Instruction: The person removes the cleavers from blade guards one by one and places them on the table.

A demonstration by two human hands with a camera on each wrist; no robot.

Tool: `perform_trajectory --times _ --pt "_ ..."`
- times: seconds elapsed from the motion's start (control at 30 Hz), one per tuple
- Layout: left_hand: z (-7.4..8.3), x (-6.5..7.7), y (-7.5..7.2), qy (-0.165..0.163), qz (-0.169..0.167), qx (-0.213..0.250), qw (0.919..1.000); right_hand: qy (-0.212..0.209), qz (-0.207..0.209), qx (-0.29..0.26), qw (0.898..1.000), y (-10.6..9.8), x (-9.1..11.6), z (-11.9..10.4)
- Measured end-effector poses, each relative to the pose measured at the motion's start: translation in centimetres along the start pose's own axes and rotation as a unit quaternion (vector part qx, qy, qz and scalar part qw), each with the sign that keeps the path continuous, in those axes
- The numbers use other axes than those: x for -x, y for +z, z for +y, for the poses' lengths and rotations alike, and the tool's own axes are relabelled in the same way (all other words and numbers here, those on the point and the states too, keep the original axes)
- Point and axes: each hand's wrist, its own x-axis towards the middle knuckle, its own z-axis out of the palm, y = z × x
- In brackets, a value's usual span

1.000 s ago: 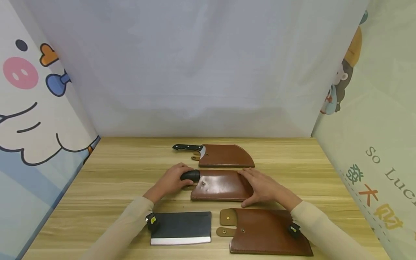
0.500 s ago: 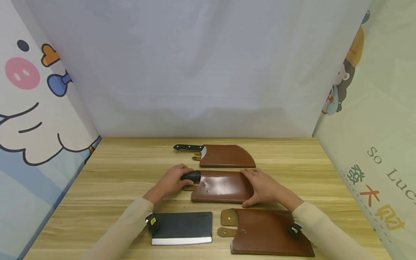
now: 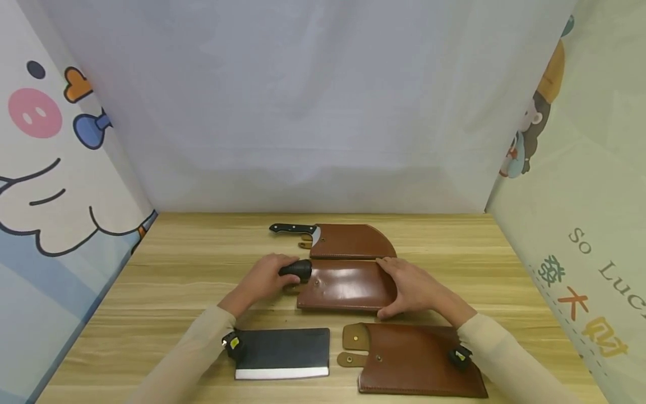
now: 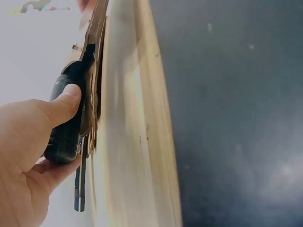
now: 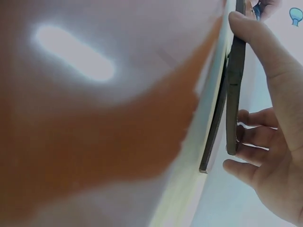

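Note:
In the head view, a cleaver sits in a brown leather sheath (image 3: 348,285) mid-table, only its black handle (image 3: 296,270) sticking out at the left. My left hand (image 3: 263,278) grips that handle; the left wrist view shows the thumb lying along it. My right hand (image 3: 413,286) holds the sheath's right end, thumb on the near edge, fingers on the far edge. In the right wrist view the sheath (image 5: 234,90) appears edge-on between thumb and fingertips. Close behind it lies another brown sheath (image 3: 350,241) with a knife in it, its riveted black handle (image 3: 291,228) pointing left.
At the front left lies a bare dark cleaver blade (image 3: 282,349) with a bright edge, its handle end hidden under my left wrist. A larger brown sheath (image 3: 414,362) with snap straps (image 3: 353,359) lies front right, partly under my right forearm. Cloth walls (image 3: 313,112) surround the wooden table (image 3: 187,247).
Both hands have shifted the sheathed cleaver slightly away from me, up close to the rear sheath. Its grip at both ends stays the same.

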Motion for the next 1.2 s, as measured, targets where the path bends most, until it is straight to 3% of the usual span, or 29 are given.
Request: perform_trajectory --times 0.53,0.8,1.2 --pt "0.3 0.7 -1.1 -0.016 0.027 0.016 0.9994 -0.009 0.039 -0.009 0.999 -0.4 0.4 -0.5" --pt "0.1 1.1 -1.7 0.007 0.028 0.023 0.9993 -0.021 0.055 -0.014 0.998 -1.1 0.4 -1.1" --pt "-0.3 1.4 -1.8 0.027 0.035 -0.01 0.999 -0.024 0.063 -0.017 0.998 -1.1 0.3 -1.4"
